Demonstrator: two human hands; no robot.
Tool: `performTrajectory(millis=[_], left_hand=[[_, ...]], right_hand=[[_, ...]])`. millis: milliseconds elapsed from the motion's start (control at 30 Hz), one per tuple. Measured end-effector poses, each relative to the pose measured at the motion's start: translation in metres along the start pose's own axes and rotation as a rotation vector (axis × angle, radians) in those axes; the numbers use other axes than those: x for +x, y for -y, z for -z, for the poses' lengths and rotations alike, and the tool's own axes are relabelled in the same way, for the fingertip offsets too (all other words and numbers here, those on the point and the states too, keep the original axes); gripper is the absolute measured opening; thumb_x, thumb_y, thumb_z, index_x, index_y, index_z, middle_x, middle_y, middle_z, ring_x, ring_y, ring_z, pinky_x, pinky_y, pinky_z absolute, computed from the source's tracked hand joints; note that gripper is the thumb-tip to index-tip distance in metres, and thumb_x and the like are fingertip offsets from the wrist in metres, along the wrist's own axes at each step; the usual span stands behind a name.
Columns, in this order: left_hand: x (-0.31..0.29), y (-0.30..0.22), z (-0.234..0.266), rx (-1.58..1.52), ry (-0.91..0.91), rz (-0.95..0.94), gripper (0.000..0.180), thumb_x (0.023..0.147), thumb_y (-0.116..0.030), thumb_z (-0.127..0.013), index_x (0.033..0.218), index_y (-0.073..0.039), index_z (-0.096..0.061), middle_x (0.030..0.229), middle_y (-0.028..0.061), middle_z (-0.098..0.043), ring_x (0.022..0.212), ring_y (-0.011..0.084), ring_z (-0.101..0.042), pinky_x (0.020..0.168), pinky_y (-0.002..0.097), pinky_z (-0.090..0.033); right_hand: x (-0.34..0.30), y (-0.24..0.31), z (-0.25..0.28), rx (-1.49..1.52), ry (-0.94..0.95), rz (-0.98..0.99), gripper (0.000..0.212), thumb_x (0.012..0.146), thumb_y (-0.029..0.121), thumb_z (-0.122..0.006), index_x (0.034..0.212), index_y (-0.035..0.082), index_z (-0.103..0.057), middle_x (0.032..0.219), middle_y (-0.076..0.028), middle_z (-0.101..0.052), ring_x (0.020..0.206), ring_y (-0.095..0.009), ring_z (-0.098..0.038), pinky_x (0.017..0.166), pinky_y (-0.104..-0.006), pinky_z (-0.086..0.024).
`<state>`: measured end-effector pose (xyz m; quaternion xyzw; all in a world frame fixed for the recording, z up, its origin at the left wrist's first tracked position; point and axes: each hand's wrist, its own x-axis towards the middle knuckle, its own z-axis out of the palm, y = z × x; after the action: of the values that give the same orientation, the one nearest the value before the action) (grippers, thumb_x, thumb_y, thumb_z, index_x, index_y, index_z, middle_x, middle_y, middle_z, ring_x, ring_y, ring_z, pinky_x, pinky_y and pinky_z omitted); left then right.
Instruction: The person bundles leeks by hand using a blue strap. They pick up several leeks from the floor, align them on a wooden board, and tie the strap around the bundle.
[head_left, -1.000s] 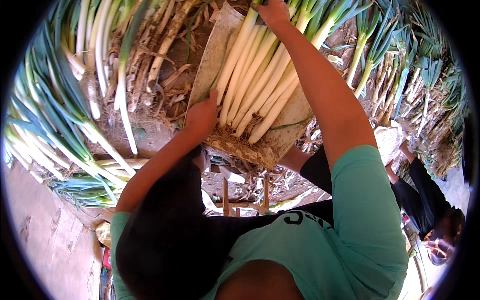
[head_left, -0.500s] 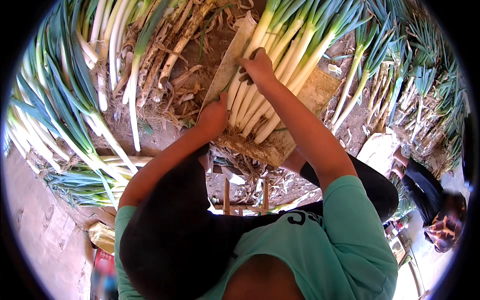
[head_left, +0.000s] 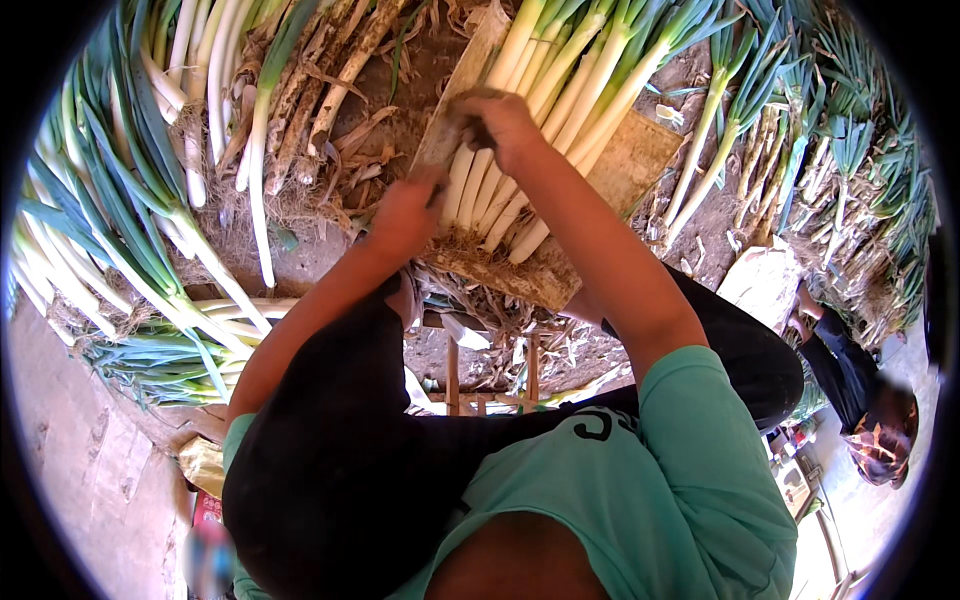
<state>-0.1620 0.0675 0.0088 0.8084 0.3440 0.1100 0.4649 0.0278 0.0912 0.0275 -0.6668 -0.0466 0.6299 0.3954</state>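
Observation:
A bundle of long green onions (head_left: 565, 105) lies on a worn, flat board (head_left: 635, 160) in front of me, white root ends toward me and green leaves pointing away. At the bundle's left side, my left hand (head_left: 400, 220) is closed with its fingers curled. Whatever it grips is too blurred to make out. My right hand (head_left: 500, 125) is just beyond it, bent over the left stalks around the middle of the white part. Motion smears its fingertips, and I cannot tell whether they hold anything.
More green onions (head_left: 130, 200) are heaped at the left, beside dry brown stalks (head_left: 335, 85). Other bundles (head_left: 840, 150) line the right. Below the board stands a small wooden stool (head_left: 453, 375) among scattered peelings. Another person (head_left: 860, 390) is at the far right.
My left hand has moved slightly left and away from the stalks' root ends. My right hand has shifted left toward the board's edge. The board and bundle have moved slightly.

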Motion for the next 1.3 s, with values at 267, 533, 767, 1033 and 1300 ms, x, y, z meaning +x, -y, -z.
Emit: performTrajectory(millis=[267,533,767,1033,1300], left_hand=[[0.009,-0.023,0.019,0.349,0.093,0.115,0.041,0.077,0.002,-0.055,0.116,-0.004,-0.048,0.101,0.0188,-0.059,0.078,0.0371,-0.063,0.064,0.0427,-0.052],[0.033,-0.036,0.008,0.589,0.307,0.168,0.032,0.071,-0.001,-0.062,0.102,0.002,-0.051,0.084,0.0188,-0.062,0.076,0.0314,-0.066,0.063,0.0371,-0.054],[0.019,-0.008,-0.010,0.503,0.220,0.013,0.009,0.074,-0.003,-0.062,0.082,-0.001,-0.058,0.081,0.0175,-0.062,0.077,0.0321,-0.064,0.064,0.0409,-0.052],[0.018,-0.031,0.038,-0.281,-0.105,0.272,0.021,0.091,-0.020,-0.058,0.088,0.001,-0.063,0.076,0.0146,-0.063,0.058,0.0199,-0.060,0.050,0.0323,-0.046],[0.010,-0.021,0.067,-0.863,-0.434,0.576,0.029,0.095,-0.027,-0.053,0.096,0.000,-0.064,0.078,0.0072,-0.065,0.058,0.0108,-0.060,0.044,0.0199,-0.041]], right_hand=[[-0.065,-0.039,0.009,-0.715,0.031,0.066,0.020,0.082,0.014,-0.059,0.091,-0.004,-0.063,0.073,-0.020,-0.064,0.063,-0.028,-0.064,0.060,-0.0386,-0.051],[-0.069,-0.136,-0.015,-1.100,0.162,0.303,0.023,0.080,0.018,-0.058,0.089,-0.002,-0.062,0.083,-0.024,-0.064,0.083,-0.040,-0.061,0.077,-0.0467,-0.047],[-0.058,-0.142,0.002,-0.974,0.163,0.456,0.024,0.080,0.019,-0.061,0.090,-0.002,-0.061,0.080,-0.022,-0.064,0.070,-0.035,-0.063,0.068,-0.0428,-0.050],[-0.047,-0.055,0.098,-0.752,-0.539,0.225,0.031,0.083,0.021,-0.064,0.096,-0.003,-0.050,0.072,-0.014,-0.060,0.051,-0.021,-0.062,0.046,-0.0314,-0.048],[-0.004,-0.052,0.135,-0.724,-0.871,0.359,0.041,0.079,0.027,-0.069,0.097,-0.001,-0.045,0.073,-0.018,-0.063,0.049,-0.021,-0.062,0.046,-0.0315,-0.048]])
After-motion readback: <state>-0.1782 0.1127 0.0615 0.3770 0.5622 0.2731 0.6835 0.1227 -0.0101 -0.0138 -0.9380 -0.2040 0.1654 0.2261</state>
